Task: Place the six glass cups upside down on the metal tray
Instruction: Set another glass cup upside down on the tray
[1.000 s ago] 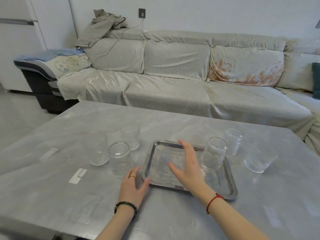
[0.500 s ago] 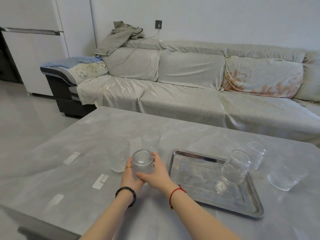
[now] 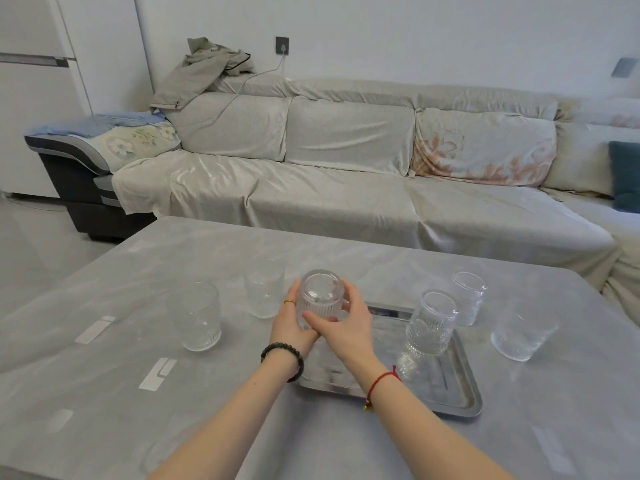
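both hands, left (image 3: 290, 325) and right (image 3: 347, 329), grip a clear ribbed glass cup (image 3: 320, 299), its thick base up, over the metal tray (image 3: 460, 382).

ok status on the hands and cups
Left hand and right hand both on one ribbed cup, base up, over the tray. One cup on tray. Four cups on the table, path clear.

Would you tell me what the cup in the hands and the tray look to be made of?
The held cup: clear glass, likely, with vertical ribs; fingers show through it. The tray: polished metal, probably stainless steel, mirroring the cup standing on it.
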`<state>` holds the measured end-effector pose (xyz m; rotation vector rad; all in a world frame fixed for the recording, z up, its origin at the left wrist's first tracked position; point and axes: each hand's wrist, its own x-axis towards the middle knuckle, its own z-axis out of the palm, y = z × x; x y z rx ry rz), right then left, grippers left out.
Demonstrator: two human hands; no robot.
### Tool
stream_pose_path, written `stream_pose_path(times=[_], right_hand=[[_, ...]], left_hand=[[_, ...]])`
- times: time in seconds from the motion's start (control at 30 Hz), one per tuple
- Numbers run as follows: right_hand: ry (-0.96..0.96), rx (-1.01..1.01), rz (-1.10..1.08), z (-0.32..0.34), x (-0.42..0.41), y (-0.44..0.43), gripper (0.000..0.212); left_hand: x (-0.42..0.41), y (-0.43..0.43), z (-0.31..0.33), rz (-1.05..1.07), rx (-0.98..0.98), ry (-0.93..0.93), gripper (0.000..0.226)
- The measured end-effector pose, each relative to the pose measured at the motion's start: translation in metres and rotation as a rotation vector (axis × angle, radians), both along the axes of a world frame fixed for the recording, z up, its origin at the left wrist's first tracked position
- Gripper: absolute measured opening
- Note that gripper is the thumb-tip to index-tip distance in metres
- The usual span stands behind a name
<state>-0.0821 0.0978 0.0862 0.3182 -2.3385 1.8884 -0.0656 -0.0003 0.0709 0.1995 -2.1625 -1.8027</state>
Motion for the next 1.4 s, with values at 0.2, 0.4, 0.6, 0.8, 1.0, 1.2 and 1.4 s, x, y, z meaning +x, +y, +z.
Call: stream_pose_path(times=[0.2, 0.4, 0.6, 0.8, 1.0, 1.2, 1.4], right_hand=[[-0.093, 0.011, -0.141, -0.020, -0.015, 0.064, 0.071], [-0.219, -0.027, -0.102, -0.036, -0.025, 0.099, 0.071], [-0.280, -0.007, -0.081, -0.052, -0.021, 0.102, 0.061], [-0.335, 0.044, -0.098, -0.068, -0.014, 0.102, 0.065], [-0.348, 0.078, -0.114, -0.071, -0.011, 0.101, 0.066], [-0.249, 0.091, -0.259, -0.066, -0.006, 0.099, 0.047], [-0.065, 0.080, -0.183, -0.058, 0.019, 0.078, 0.042]], left_hand=[[-0.034, 0.064, -0.017, -0.157, -0.062, -0.125, 0.079], [-0.062, 0.096, -0.033, -0.243, 0.041, -0.244, 0.084], [-0.074, 0.097, -0.039, -0.202, -0.044, -0.225, 0.087], [-0.076, 0.103, -0.037, -0.249, -0.166, -0.282, 0.088], [-0.072, 0.103, -0.036, -0.280, -0.287, -0.342, 0.080], [-0.045, 0.076, -0.039, -0.237, -0.285, -0.265, 0.082], [-0.027, -0.010, -0.020, 0.336, -0.269, 0.035, 0.082]])
